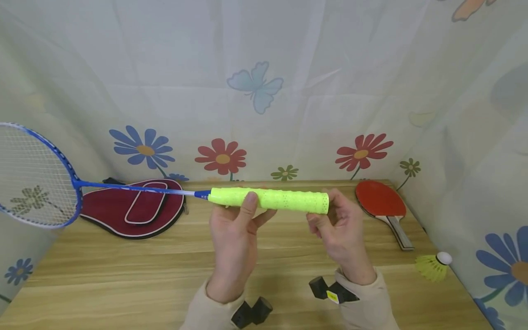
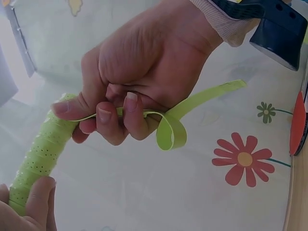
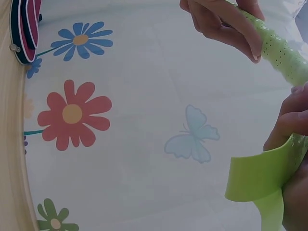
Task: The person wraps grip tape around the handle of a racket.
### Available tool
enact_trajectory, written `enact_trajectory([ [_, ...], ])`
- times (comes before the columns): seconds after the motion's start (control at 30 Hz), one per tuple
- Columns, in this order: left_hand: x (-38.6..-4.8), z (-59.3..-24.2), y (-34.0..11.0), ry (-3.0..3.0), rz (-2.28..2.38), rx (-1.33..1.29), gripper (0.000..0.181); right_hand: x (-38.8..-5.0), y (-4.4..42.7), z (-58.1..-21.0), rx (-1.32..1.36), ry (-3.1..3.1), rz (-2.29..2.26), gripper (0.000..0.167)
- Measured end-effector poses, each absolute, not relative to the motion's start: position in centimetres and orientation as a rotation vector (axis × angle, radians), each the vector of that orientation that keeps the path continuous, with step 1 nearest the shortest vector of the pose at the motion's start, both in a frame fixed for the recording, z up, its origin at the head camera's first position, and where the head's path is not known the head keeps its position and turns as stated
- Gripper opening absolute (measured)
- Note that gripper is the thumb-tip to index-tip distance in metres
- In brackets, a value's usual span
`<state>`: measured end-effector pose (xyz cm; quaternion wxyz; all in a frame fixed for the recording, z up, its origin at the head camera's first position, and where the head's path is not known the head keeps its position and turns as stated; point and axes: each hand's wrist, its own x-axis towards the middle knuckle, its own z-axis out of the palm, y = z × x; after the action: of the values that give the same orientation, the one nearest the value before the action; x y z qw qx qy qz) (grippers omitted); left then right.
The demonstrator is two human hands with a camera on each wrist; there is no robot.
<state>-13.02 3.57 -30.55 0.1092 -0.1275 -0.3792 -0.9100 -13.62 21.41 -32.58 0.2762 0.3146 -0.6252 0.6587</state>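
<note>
A badminton racket (image 1: 136, 188) with a blue frame and shaft is held level above the table, its head at the left. Bright yellow-green perforated grip tape (image 1: 284, 200) covers its handle. My left hand (image 1: 233, 240) holds the handle near the shaft end, thumb on the near side. At the butt end, my right hand (image 1: 344, 229) pinches the tape between thumb and fingers. In the left wrist view, a loose tail of tape (image 2: 172, 137) runs through the right hand's curled fingers and loops below them. The right wrist view shows the loose tape (image 3: 255, 178) folded over beside that hand.
On the wooden table (image 1: 136, 275), a dark red racket case (image 1: 111, 211) lies at the back left. A red table tennis bat (image 1: 379, 199) lies at the back right, with a yellow shuttlecock (image 1: 433, 266) nearer. A flower-printed curtain (image 1: 297, 114) hangs behind and at the sides.
</note>
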Motion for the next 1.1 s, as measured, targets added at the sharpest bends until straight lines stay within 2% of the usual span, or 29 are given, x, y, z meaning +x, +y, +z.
enact_trajectory([
  [0.13, -13.16, -30.6, 3.51, -1.103, -2.687, -0.373, 0.02, -13.6, 21.41, -32.6, 0.848, -1.695, 1.756, 0.029],
  [0.33, -13.37, -30.75, 3.53, -1.128, -2.681, -0.33, 0.021, -13.73, 21.46, -32.65, 0.861, -1.719, 1.753, 0.052],
  [0.47, -13.25, -30.75, 3.66, -1.182, -2.643, -0.321, 0.024, -13.62, 21.34, -32.85, 0.832, -1.716, 1.707, 0.041],
  [0.73, -13.2, -30.72, 3.64, -0.971, -2.693, -0.604, 0.024, -13.76, 21.24, -32.72, 0.805, -1.681, 1.767, 0.027],
  [0.93, -13.31, -30.6, 3.45, -1.071, -2.612, -0.503, 0.018, -13.81, 21.25, -32.64, 0.845, -1.713, 1.813, 0.022],
  [1.1, -13.4, -30.62, 3.3, -1.088, -2.649, -0.406, 0.02, -13.74, 21.1, -32.66, 0.809, -1.678, 1.825, 0.019],
])
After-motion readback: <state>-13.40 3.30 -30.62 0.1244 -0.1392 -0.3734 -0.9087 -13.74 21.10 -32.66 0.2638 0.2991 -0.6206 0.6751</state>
